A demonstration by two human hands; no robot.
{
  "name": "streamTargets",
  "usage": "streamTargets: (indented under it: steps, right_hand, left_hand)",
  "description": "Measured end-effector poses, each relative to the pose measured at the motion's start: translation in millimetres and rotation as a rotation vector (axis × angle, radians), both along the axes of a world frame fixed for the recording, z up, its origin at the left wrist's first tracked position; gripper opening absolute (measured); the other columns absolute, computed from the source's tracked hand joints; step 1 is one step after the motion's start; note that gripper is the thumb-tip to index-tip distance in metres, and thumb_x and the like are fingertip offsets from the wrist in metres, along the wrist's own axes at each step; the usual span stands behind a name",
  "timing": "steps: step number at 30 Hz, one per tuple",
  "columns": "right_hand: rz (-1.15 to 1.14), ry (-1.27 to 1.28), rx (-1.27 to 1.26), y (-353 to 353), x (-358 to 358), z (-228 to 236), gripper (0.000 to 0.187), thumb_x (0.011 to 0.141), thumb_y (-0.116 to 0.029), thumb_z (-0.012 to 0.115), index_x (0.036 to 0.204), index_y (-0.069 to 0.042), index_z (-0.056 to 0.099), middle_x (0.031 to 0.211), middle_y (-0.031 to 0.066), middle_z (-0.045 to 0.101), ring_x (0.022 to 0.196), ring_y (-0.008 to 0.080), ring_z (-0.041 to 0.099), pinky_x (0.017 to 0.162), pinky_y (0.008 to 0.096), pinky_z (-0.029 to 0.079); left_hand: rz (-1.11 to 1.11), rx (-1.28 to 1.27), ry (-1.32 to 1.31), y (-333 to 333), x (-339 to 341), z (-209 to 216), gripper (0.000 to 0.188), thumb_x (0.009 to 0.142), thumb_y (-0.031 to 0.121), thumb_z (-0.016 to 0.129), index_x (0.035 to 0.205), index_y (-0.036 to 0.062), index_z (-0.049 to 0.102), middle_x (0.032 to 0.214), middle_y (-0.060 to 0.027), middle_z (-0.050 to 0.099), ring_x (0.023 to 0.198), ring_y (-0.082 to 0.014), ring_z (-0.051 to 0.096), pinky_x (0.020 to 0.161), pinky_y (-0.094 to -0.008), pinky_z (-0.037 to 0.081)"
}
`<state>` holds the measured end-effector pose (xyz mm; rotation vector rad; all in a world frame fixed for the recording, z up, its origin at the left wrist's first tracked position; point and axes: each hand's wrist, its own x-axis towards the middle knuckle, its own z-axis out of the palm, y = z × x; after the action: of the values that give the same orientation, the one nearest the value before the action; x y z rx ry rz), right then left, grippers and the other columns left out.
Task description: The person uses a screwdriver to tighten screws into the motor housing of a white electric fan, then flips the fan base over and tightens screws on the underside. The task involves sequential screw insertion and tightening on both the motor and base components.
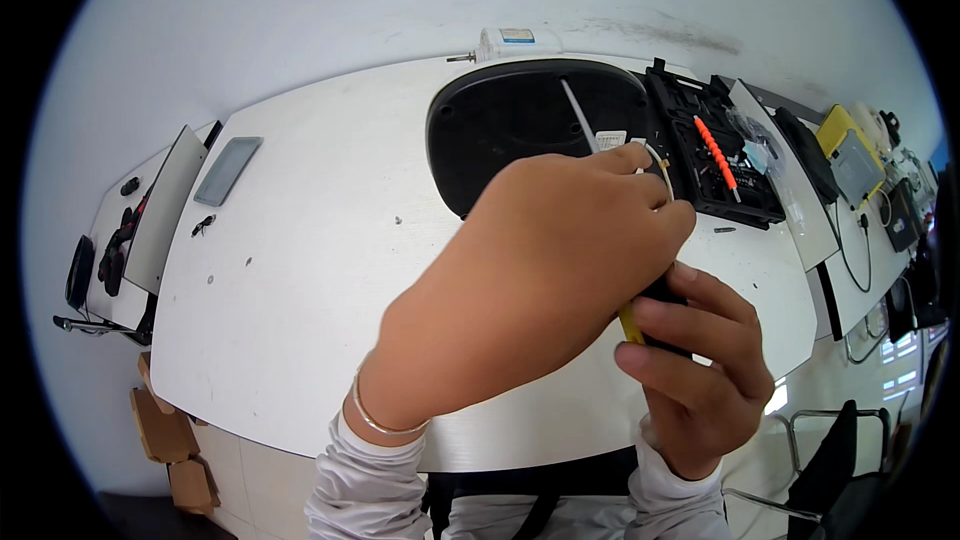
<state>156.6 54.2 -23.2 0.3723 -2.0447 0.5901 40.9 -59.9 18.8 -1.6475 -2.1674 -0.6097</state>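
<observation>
Two hands work together on a small black and yellow tool above a white table.

The left hand is raised close to the camera, fingers curled narrow and pinching a thin white cable at its fingertips. The right hand sits just below and to the right of it, closed around the black and yellow tool, which is mostly hidden between the two hands. A thin bracelet circles the left wrist. Behind the hands, on the table, lies a large black oval panel with a white stick resting on it. To its right stands a black tool tray holding an orange-handled screwdriver. A grey rectangular tray lies well apart at the far left of the table.
</observation>
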Motion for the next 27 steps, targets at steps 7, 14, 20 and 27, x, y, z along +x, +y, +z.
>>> streamTargets:
  steps: [7, 14, 20, 27]
  right_hand:
    - [-0.044, 0.036, -0.131, 10, -7, -9, 0.060, 0.059, -0.023, 0.085, 0.104, -0.009, 0.049, 0.107, 0.0121, 0.050, 0.085, 0.0244, 0.056, 0.065, 0.0315, 0.050]
    - [-0.055, -0.098, 0.198, 24, 4, 2, 0.041, 0.059, -0.014, 0.080, 0.097, -0.013, 0.063, 0.115, 0.0141, 0.054, 0.105, 0.0294, 0.050, 0.080, 0.0344, 0.047]
    - [-0.202, -0.048, -0.126, 9, 1, -1, 0.051, 0.057, -0.023, 0.085, 0.096, -0.008, 0.055, 0.098, 0.0092, 0.052, 0.090, 0.0228, 0.054, 0.065, 0.0272, 0.048]
    - [-0.110, -0.076, 0.271, 24, 7, 5, 0.047, 0.058, -0.012, 0.080, 0.101, -0.011, 0.060, 0.113, 0.0112, 0.056, 0.102, 0.0301, 0.055, 0.078, 0.0314, 0.048]
  left_hand:
    - [-0.080, 0.033, -0.013, 9, -2, -3, 0.021, 0.060, 0.002, 0.067, 0.075, 0.0082, 0.053, 0.076, -0.0037, 0.056, 0.092, -0.0241, 0.058, 0.059, -0.0328, 0.047]
    - [-0.035, 0.039, 0.006, 18, -10, -7, 0.021, 0.060, 0.006, 0.069, 0.075, 0.0086, 0.055, 0.070, -0.0017, 0.053, 0.071, -0.0191, 0.056, 0.054, -0.0302, 0.044]
    - [-0.081, 0.076, 0.106, 26, -16, -18, 0.015, 0.066, 0.011, 0.068, 0.072, 0.0091, 0.055, 0.068, -0.0015, 0.053, 0.069, -0.0187, 0.056, 0.050, -0.0295, 0.042]
    - [-0.133, 0.203, 0.097, 37, -24, -27, 0.013, 0.068, 0.012, 0.067, 0.069, 0.0108, 0.054, 0.063, -0.0004, 0.051, 0.064, -0.0182, 0.055, 0.048, -0.0299, 0.041]
